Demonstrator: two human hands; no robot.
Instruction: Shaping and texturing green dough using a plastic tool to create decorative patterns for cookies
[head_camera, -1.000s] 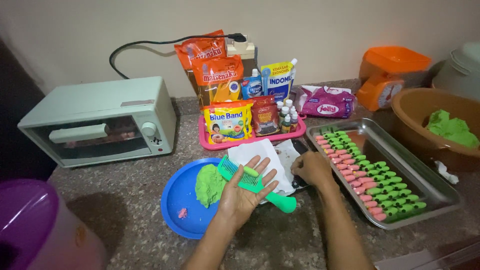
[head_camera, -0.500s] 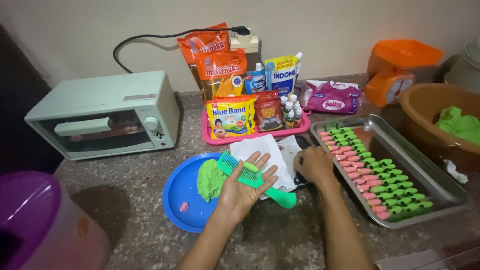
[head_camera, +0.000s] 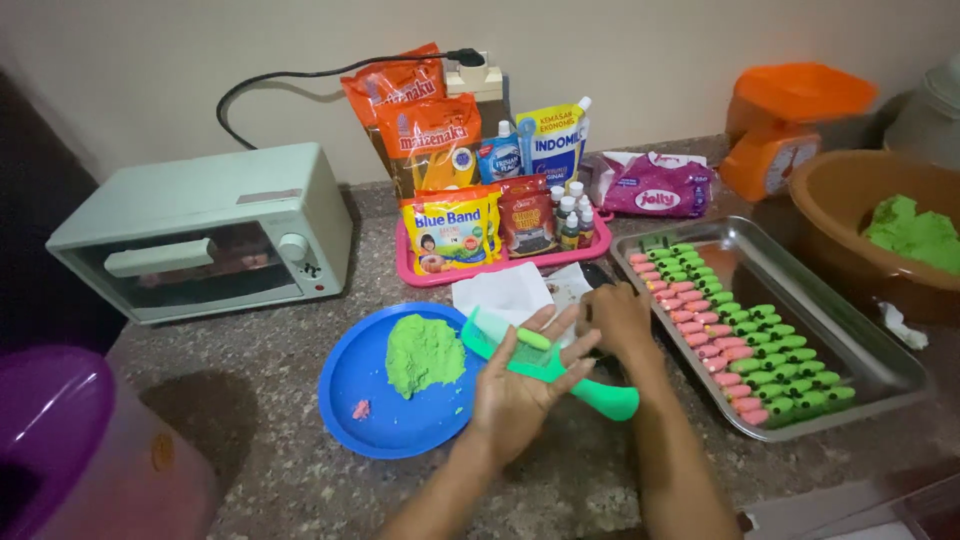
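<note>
Left hand (head_camera: 515, 385) lies palm up and spread, cradling a green comb (head_camera: 545, 362) over the bench (head_camera: 250, 400).

The comb is bright green plastic, its toothed head pale and wide near the fingertips, its rounded handle poking out past the heel of the palm toward the front edge of the bench; a small roll of green dough rests on the teeth. The left fingers are stretched open, only supporting the comb from below. The right hand (head_camera: 615, 318) is loosely curled, its fingers down at the comb's far end beside a white paper (head_camera: 510, 290); whether it pinches anything cannot be told. Just left sits a blue plate (head_camera: 370, 420) holding a mound of green dough (head_camera: 425, 352). To the right, a steel tray (head_camera: 860, 350) carries rows of pink-and-green pieces (head_camera: 740, 335).
</note>
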